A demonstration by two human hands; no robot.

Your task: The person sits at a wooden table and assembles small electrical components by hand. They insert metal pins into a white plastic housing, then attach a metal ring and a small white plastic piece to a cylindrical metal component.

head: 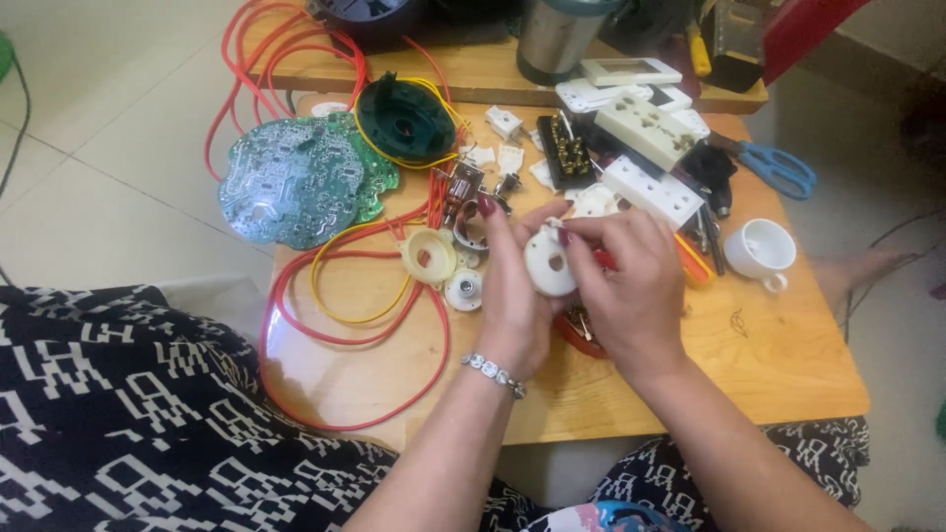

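Hands (pixel 581 286) amid wires (pixel 335 286), sockets (pixel 655 192)

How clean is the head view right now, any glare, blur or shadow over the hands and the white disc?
Head view: even, soft daylight; the left hand and right hand are reasonably sharp around the white disc, with only slight softness at the fingertips; a pale sheen of glare sits on the wooden table inside the red wire loop; shadows are faint; the edges bow slightly from the wide lens.

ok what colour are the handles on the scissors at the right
Blue; the scissors show best in the head view, lying at the table's right side.
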